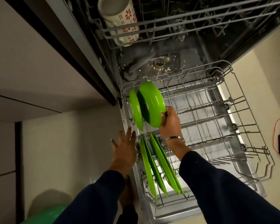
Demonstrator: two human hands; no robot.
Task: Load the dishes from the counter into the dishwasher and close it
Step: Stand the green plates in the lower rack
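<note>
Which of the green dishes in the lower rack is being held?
The green bowl nearer the open rack space, gripped at its rim by the right hand. The second bowl beside it and the flat plates stand untouched in the rack.

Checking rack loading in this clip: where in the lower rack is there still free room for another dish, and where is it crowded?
Free: the lower rack's right side, rows of bare tines right of the right hand. Crowded: the left edge, where two green bowls stand behind upright green plates, the left hand alongside.

Glossy green bowl (pixel 152 104), perhaps plastic, grey wire rack (pixel 233 126), glazed mug (pixel 120 18)
</note>
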